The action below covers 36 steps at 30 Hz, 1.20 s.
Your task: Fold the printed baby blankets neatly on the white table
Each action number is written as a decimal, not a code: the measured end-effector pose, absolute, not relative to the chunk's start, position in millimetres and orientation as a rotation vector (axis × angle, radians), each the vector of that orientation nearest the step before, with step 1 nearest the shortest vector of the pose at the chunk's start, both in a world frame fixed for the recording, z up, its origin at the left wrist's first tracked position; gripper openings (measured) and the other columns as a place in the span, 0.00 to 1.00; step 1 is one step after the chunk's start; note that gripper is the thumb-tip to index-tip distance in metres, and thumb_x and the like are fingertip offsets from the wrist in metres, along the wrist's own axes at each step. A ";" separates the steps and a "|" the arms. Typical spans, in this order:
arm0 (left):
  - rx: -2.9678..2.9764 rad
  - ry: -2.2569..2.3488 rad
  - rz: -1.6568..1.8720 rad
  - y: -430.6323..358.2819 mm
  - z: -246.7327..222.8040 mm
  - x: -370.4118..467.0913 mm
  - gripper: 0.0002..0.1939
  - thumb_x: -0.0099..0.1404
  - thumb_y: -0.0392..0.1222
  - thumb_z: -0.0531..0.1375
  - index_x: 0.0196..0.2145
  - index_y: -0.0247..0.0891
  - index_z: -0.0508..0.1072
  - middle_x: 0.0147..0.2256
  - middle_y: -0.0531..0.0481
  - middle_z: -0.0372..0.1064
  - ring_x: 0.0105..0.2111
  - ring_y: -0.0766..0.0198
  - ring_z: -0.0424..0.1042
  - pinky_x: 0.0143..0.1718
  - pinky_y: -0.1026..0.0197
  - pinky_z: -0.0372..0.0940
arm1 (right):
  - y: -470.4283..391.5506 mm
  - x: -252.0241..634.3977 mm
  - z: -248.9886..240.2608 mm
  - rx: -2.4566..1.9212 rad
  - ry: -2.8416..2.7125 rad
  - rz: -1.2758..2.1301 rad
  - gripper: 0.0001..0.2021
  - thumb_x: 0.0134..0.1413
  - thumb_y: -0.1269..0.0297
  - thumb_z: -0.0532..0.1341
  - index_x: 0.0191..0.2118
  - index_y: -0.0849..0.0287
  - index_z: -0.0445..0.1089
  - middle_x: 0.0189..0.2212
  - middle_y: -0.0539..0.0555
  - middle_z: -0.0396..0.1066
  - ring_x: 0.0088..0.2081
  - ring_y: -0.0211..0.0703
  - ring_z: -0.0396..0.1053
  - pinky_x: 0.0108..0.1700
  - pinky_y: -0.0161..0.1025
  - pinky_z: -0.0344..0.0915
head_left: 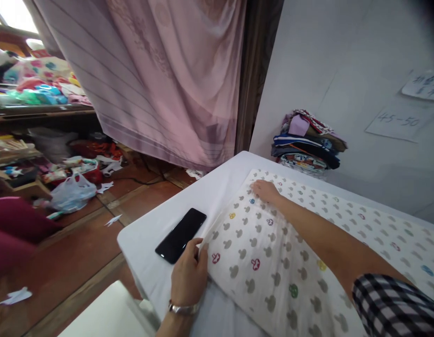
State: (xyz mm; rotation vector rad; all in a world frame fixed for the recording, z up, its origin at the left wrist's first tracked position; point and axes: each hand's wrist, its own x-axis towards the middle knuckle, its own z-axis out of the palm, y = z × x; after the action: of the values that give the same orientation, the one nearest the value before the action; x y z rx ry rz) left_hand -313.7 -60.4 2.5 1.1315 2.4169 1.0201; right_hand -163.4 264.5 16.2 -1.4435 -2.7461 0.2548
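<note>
A white cloth [234, 234] printed with grey, red, yellow, blue and green mushroom-like shapes lies over the table. My left hand [189, 276], with a metal band at its wrist, pinches the near left corner of this cloth between thumb and fingers. Farther off, my right hand [266, 192] is at the cloth's far left part, its fingers curled down and closed on the fabric; the fingertips are partly hidden. My right forearm crosses above the cloth, its sleeve in black-and-white check. Beside my left hand rests a black smartphone [182, 234], screen up, not held.
The white table [140, 236] has its left edge near the phone. A stack of folded fabrics [308, 140] stands by the wall at the back. A pink curtain [175, 79] hangs behind. On the tiled floor are a plastic bag [73, 193] and scraps. A white surface [104, 313] shows below.
</note>
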 end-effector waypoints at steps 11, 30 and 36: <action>1.143 2.428 1.060 -62.2 -3.2 -316.6 0.21 0.62 0.57 0.47 0.42 0.41 0.66 0.20 0.58 0.62 0.19 0.64 0.65 0.24 0.62 0.58 | 333.1 -179.7 -2.1 -1.771 -2.654 0.309 0.34 0.58 0.43 0.37 0.64 0.57 0.46 0.66 0.58 0.38 0.64 0.55 0.38 0.59 0.61 0.43; 1.123 2.419 1.047 -60.2 -2.8 -315.8 0.18 0.62 0.54 0.47 0.41 0.42 0.67 0.22 0.56 0.66 0.21 0.64 0.67 0.26 0.62 0.59 | 297.4 -209.7 -3.3 -1.498 -2.767 0.313 0.30 0.59 0.46 0.40 0.62 0.55 0.49 0.66 0.57 0.39 0.65 0.52 0.36 0.60 0.61 0.38; 1.128 2.432 1.035 -60.8 -3.4 -316.1 0.17 0.61 0.51 0.48 0.42 0.42 0.67 0.22 0.56 0.66 0.23 0.64 0.68 0.27 0.62 0.59 | 305.7 -216.3 -2.1 -1.530 -2.764 0.335 0.31 0.59 0.46 0.39 0.64 0.56 0.44 0.66 0.57 0.35 0.65 0.52 0.33 0.60 0.62 0.37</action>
State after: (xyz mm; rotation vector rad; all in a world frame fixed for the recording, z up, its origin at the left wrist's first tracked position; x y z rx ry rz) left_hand -316.1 -60.8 -3.4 1.1276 2.4318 1.0348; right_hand -216.3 305.7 -2.1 -1.5299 -2.7638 0.3345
